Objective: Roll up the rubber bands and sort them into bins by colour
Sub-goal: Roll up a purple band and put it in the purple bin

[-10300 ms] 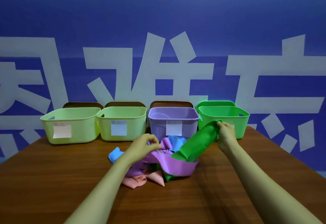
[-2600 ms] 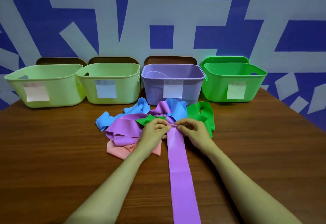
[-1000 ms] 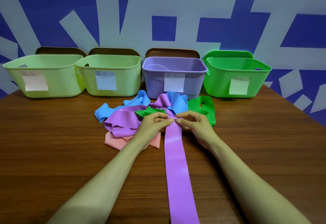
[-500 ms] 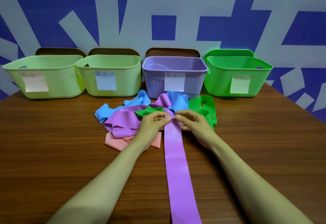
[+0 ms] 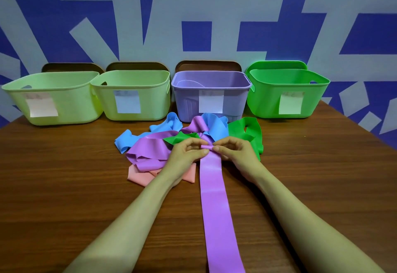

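A long purple band (image 5: pixel 217 206) lies flat on the table, running from the pile towards me. Its far end is curled into a small tight roll (image 5: pixel 206 147). My left hand (image 5: pixel 187 152) and my right hand (image 5: pixel 235 151) pinch that roll from either side with fingertips and thumbs. Behind my hands sits a pile of loose bands: blue (image 5: pixel 217 125), another purple one (image 5: pixel 148 150), green (image 5: pixel 250 132) and pink (image 5: pixel 137 176).
Four bins with paper labels stand in a row at the table's far edge: two pale green (image 5: pixel 71 83) (image 5: pixel 133 77), one purple (image 5: pixel 210 79), one bright green (image 5: pixel 287 77). A blue and white wall rises behind them. Bare wooden table (image 5: pixel 64 186) spreads left and right.
The camera has dropped from the wall to the table since the earliest frame. In the last second the purple band's far end has curled into a slightly larger roll between my fingers.
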Action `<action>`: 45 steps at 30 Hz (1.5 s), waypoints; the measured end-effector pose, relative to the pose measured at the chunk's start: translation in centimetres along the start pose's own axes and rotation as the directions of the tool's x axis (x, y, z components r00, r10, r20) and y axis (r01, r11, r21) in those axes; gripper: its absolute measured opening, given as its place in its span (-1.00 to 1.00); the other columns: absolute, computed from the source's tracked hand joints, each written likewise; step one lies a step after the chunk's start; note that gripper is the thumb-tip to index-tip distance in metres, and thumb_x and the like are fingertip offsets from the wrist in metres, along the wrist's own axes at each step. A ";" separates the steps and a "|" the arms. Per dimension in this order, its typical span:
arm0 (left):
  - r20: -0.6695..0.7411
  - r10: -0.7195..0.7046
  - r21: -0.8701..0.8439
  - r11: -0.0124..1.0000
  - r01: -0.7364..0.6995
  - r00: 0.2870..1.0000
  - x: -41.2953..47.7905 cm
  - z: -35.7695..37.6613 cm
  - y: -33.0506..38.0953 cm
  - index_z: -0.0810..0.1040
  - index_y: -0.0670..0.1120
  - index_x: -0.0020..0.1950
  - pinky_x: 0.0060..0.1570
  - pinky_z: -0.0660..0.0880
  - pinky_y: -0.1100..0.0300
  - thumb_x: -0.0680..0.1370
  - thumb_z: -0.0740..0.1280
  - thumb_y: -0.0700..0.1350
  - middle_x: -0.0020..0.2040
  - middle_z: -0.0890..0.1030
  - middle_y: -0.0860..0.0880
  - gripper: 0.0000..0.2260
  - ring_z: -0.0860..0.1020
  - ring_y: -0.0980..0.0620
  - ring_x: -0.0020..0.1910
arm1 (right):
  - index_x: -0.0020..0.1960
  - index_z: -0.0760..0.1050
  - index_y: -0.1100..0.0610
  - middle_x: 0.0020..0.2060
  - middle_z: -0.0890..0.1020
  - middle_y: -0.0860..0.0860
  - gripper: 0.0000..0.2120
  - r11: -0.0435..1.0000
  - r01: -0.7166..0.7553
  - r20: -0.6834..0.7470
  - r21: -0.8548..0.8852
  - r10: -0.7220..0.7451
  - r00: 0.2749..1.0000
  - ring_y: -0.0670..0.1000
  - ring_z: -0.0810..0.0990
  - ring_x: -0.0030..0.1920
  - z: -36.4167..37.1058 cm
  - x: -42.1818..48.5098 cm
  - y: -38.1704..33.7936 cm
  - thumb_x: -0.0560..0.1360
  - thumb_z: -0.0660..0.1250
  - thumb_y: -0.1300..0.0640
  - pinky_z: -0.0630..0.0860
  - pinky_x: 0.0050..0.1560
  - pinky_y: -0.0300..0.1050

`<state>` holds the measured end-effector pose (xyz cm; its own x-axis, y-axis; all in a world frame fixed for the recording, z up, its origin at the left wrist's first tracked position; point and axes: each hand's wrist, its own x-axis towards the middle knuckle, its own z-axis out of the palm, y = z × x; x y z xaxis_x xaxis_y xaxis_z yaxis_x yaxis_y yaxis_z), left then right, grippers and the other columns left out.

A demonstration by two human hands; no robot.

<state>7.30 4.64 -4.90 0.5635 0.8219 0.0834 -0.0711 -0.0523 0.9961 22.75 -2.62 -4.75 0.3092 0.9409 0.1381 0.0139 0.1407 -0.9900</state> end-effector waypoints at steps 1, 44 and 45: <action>0.000 -0.006 0.004 1.000 0.006 1.000 0.1 0.0 -0.1 0.58 -0.18 0.10 0.05 0.54 0.24 0.45 0.42 -0.31 0.04 0.64 -0.16 -0.76 0.61 0.00 0.06 | -0.11 0.58 0.26 -0.41 0.62 -0.06 -0.94 1.000 -0.002 -0.007 0.015 0.002 1.000 -0.19 0.46 -0.42 0.0 0.0 0.0 0.43 0.42 0.36 0.39 -0.37 -0.39; 0.017 -0.037 0.042 0.998 0.036 0.999 0.2 -0.1 -0.1 0.56 -0.21 0.08 -0.09 0.54 0.27 0.46 0.44 -0.18 0.00 0.64 -0.20 -0.77 0.62 0.01 -0.04 | -0.17 0.57 0.16 -0.25 0.61 0.16 -0.79 0.999 -0.007 0.014 -0.051 0.008 1.000 -0.10 0.56 -0.30 -0.1 -0.3 -0.4 0.36 0.45 0.44 0.50 -0.24 -0.35; 0.011 -0.030 0.053 0.998 0.029 0.999 0.2 -0.1 -0.1 0.56 -0.19 0.06 -0.09 0.54 0.26 0.47 0.44 -0.17 -0.02 0.64 -0.19 -0.79 0.62 0.01 -0.05 | -0.17 0.57 0.15 -0.23 0.62 0.17 -0.78 0.998 -0.006 0.014 -0.057 0.007 1.000 -0.07 0.57 -0.26 -0.1 -0.3 -0.4 0.35 0.46 0.44 0.51 -0.20 -0.33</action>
<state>7.33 4.82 -4.97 0.5747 0.8166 0.0538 -0.0106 -0.0583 0.9982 22.73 -2.97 -4.42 0.2962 0.9461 0.1314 0.0662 0.1169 -0.9909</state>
